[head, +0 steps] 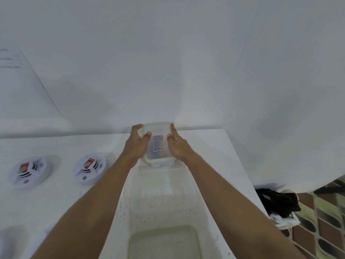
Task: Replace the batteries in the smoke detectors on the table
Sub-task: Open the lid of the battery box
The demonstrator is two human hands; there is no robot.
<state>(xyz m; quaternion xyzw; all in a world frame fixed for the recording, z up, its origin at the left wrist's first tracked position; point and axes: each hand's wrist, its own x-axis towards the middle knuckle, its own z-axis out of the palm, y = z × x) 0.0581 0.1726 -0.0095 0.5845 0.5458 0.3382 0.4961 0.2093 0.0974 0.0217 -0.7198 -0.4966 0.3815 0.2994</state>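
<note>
Both hands clasp the clear lidded container [157, 128] at the far edge of the table [214, 146]; the left hand [136, 146] has a grip curled round its left side, the right hand [179, 146] sets thumb on top and fingers down its right side. The smoke detectors [89, 169] lie well apart to the left; should the lid spring free under uneven pressure, the blurred dark contents, probably batteries, could scatter off the table's right edge.
</note>
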